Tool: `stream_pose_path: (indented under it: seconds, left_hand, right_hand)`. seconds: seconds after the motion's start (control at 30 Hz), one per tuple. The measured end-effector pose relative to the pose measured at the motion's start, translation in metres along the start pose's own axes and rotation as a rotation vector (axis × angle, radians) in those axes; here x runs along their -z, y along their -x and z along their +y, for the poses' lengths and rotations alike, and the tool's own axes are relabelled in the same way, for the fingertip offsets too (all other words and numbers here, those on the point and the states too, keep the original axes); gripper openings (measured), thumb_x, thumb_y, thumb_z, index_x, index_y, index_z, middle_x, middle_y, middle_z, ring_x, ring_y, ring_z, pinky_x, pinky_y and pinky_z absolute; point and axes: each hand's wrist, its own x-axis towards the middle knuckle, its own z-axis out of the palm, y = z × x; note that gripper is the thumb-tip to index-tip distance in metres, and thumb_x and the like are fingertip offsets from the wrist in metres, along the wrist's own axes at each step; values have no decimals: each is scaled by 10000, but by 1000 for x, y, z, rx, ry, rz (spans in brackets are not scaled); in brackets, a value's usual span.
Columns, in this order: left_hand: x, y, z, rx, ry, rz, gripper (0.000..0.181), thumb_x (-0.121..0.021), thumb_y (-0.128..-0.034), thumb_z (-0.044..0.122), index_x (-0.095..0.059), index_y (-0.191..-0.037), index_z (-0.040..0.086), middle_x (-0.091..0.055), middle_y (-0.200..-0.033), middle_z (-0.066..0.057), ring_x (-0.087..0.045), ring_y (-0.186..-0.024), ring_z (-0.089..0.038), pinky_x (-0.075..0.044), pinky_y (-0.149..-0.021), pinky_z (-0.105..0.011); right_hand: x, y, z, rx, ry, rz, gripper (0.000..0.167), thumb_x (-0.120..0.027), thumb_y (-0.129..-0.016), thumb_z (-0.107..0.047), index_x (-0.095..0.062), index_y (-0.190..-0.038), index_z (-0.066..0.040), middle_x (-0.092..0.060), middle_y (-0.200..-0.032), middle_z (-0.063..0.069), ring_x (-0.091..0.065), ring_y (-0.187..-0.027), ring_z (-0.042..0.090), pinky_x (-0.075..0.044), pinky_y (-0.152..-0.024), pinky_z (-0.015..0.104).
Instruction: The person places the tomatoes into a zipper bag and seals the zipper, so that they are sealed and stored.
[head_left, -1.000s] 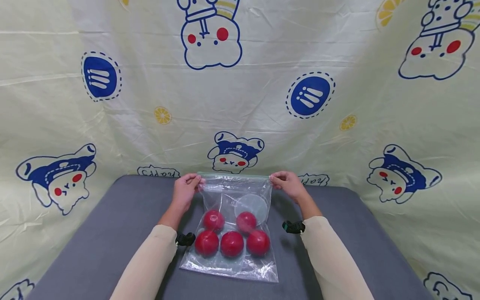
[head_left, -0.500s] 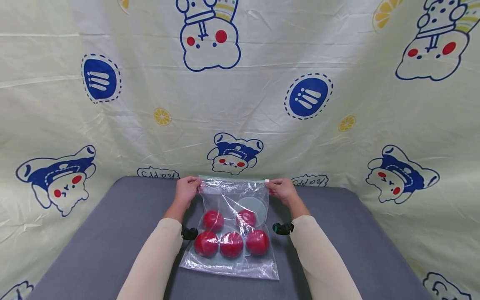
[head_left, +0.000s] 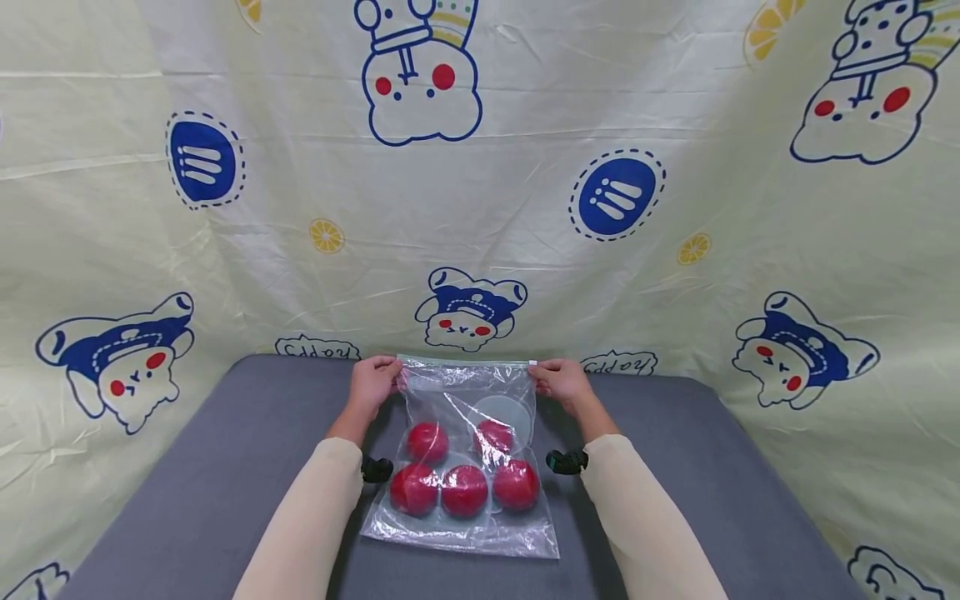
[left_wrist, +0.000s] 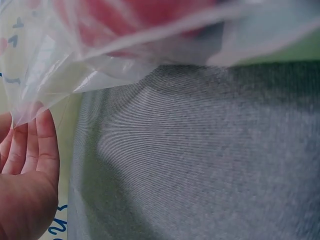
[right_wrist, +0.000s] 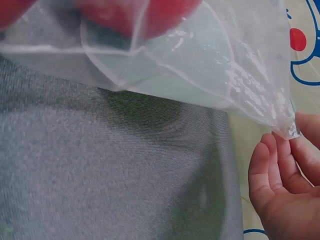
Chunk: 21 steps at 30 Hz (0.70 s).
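Observation:
A clear zip-lock bag [head_left: 457,542] with a pale green zip strip [head_left: 465,361] lies toward me, its top edge raised. Inside are several round red things [head_left: 464,491], smooth like apples or balls; a pale round patch [head_left: 513,410] shows at the upper right of the bag. My left hand [head_left: 370,387] pinches the top left corner between thumb and fingers. At the opposite corner, my right hand [head_left: 566,385] pinches the bag beside a small white zip slider [head_left: 532,363]. Both wrist views show the bag's film [left_wrist: 55,82] stretched up from the fingertips.
A grey cloth-covered table [head_left: 225,500] lies under the bag. Behind and at both sides hangs a pale printed curtain [head_left: 480,208]. Each wrist wears a small black camera [head_left: 567,462].
Both hands have moved slightly closer together, and the bag's top edge has come a little lower. The white slider at the right corner now shows beside the right fingers.

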Motion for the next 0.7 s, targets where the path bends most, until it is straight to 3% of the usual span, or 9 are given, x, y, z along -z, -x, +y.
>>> stream_pose_path:
  seconds: [0.17,0.3,0.43,0.7]
  left_hand:
    - [2,1,3,-7,-36,-17,320,-620,-1031,130,-639,-1276,-74,-727,-1166,-252,-684,-779,-111,-620,-731,-267]
    - [5,1,4,-9,-55,-16,310,-611,-1035,122,-638,-1281,-65,-717,-1182,-264,-699,-779,-124,-631,-793,-326]
    - [8,1,1,-30,-87,-12,286,-606,-1033,97,-644,-1253,-80,-730,-1123,-263,-685,-717,-102,-631,-752,-313]
    - [18,1,-7,-85,-122,-14,265,-608,-1028,84,-639,-1221,-95,-751,-1003,-230,-721,-726,-136,-639,-785,-387]
  right_hand:
    - [2,2,-2,15,45,-3,368,-674,-1001,-187,-643,-1258,74,-712,-1106,179,-700,-818,150,-579,-971,479]
    - [6,3,-2,31,55,-4,393,-652,-1017,-201,-624,-1291,80,-686,-1225,241,-727,-963,265,-571,-986,484]
    - [13,5,1,61,57,12,409,-626,-1034,-216,-608,-1319,77,-656,-1303,271,-710,-1087,358,-581,-971,467]
    - [38,16,13,210,222,75,372,-633,-1030,-264,-662,-1285,5,-688,-1195,243,-694,-1031,394,-610,-849,415]
